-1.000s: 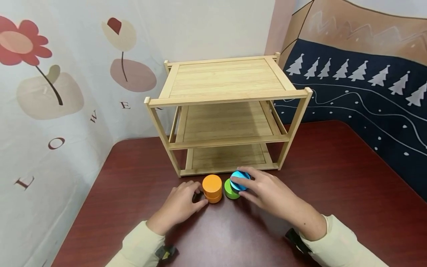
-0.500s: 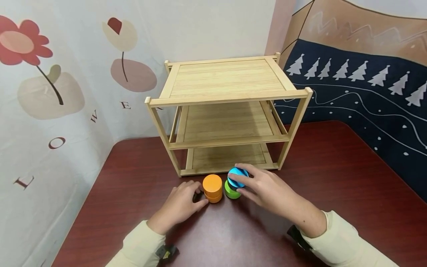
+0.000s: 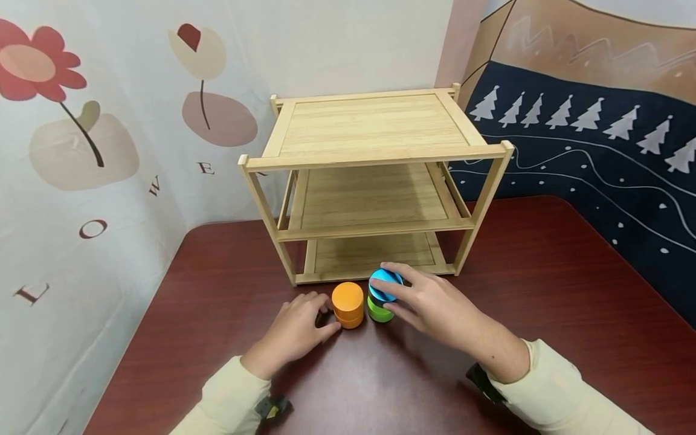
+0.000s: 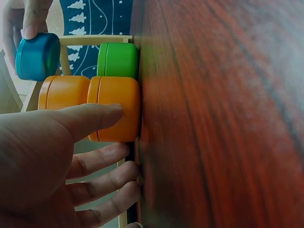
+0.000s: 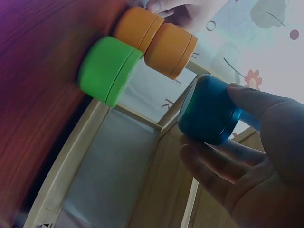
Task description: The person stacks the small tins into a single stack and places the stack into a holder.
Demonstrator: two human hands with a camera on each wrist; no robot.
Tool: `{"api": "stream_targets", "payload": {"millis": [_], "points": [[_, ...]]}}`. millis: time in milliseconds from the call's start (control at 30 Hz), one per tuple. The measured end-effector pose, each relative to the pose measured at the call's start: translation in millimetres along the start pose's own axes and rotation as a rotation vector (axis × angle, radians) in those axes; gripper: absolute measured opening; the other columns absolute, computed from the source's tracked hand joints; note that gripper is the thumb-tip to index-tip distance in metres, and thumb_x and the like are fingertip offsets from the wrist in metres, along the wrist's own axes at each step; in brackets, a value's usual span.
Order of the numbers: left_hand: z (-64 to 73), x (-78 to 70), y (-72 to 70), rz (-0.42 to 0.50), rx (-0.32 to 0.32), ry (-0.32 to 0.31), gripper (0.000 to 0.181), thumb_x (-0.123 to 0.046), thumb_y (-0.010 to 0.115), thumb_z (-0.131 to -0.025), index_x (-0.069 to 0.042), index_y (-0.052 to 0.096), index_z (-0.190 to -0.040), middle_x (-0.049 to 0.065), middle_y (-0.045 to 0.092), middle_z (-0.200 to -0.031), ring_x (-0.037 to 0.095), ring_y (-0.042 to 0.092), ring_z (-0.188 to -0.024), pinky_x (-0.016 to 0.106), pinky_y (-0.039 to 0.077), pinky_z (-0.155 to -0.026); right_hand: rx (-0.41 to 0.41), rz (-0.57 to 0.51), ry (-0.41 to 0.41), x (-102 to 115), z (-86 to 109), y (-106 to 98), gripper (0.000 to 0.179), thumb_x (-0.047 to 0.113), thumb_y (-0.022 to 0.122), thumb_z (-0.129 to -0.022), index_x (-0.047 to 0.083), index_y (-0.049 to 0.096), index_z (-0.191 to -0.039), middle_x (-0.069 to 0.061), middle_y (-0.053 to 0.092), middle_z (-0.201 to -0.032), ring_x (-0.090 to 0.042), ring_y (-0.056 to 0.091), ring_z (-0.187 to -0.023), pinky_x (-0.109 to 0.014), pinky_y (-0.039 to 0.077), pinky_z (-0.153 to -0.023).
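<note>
My right hand (image 3: 435, 305) grips a small round blue lidded jar (image 5: 211, 109) between thumb and fingers. The right wrist view shows a gap between it and the green jar (image 5: 107, 71), which stands on the table; from the head the blue jar overlaps the green one's top. To the left, one orange jar (image 4: 66, 90) is stacked on another orange jar (image 4: 126, 121). Beside this stack lies my left hand (image 3: 293, 332), fingers loosely spread and its thumb (image 4: 97, 116) along the lower orange jar. The green jar stands right of the orange stack.
A three-level light wooden shelf (image 3: 375, 160) stands directly behind the jars on the dark red table (image 3: 348, 386). Behind it hang a white flower-print sheet (image 3: 326, 48) and a dark blue tree-print cloth (image 3: 587, 157). Dark straps wrap both wrists.
My right hand has shifted slightly left and away from me with the blue jar, bringing it more squarely over the green jar. The left hand and orange stack have hardly moved.
</note>
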State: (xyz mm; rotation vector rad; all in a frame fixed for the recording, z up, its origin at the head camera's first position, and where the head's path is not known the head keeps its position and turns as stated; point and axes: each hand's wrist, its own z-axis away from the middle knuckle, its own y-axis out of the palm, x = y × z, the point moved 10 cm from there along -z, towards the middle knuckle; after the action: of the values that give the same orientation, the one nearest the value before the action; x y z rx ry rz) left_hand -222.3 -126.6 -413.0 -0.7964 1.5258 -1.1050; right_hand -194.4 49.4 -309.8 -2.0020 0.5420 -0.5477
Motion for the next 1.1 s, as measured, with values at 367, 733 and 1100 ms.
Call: {"api": "stream_targets", "payload": {"millis": [367, 733, 1100], "points": [[-1.1, 0.9, -0.4, 0.005, 0.002, 0.000, 0.033, -0.039, 0.080, -0.083, -0.013, 0.066, -0.097, -0.003, 0.061, -0.089, 0.018, 0.058, -0.092, 0.048, 0.045, -0.079, -0.012, 0.022, -0.029, 3, -6.2, 0, 0.045, 0.023, 0.081, -0.085, 0.020, 0.068, -0.128, -0.014, 0.062, -0.133, -0.026, 0.072, -0.102, -0.036, 0.059, -0.080], [-0.9, 0.4, -0.2, 0.015, -0.002, 0.013, 0.030, -0.038, 0.081, -0.083, -0.015, 0.064, -0.092, -0.005, 0.059, -0.087, 0.016, 0.056, -0.089, 0.043, 0.042, -0.076, -0.005, 0.034, -0.044, 7, -8.9, 0, 0.046, 0.023, 0.081, -0.085, 0.020, 0.067, -0.129, -0.015, 0.062, -0.133, -0.027, 0.071, -0.103, -0.038, 0.059, -0.080], [0.1, 0.4, 0.5, 0.027, -0.006, 0.020, 0.025, -0.036, 0.081, -0.083, -0.019, 0.064, -0.090, -0.007, 0.059, -0.087, 0.014, 0.056, -0.089, 0.040, 0.042, -0.075, 0.015, 0.031, -0.041, 10, -13.1, 5, 0.047, 0.023, 0.081, -0.085, 0.020, 0.067, -0.130, -0.015, 0.061, -0.134, -0.028, 0.071, -0.103, -0.038, 0.059, -0.081]]}}
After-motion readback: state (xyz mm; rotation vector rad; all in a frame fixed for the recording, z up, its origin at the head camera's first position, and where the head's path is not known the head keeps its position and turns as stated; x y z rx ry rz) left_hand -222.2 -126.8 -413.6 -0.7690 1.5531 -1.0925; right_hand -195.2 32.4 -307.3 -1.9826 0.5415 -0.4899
